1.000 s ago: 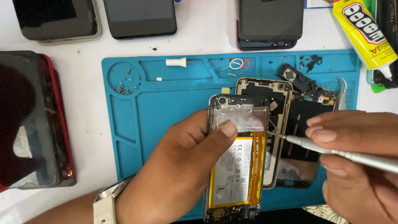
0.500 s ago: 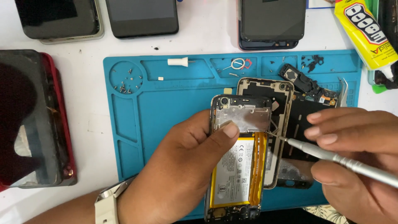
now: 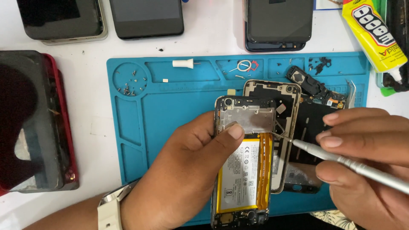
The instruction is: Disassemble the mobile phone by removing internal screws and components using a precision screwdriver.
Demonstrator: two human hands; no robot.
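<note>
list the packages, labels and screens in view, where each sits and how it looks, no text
Glue tube: top right corner, yellow with black and white print, slanted.
Battery label: white rectangle on the yellow-edged battery of the opened phone in the left hand.
Three dark phone screens: along the top edge, black, blank.

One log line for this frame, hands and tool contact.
left hand: holds opened phone, thumb on metal shield | right hand: grips silver screwdriver, tip at phone's right edge | surface: blue repair mat
</note>
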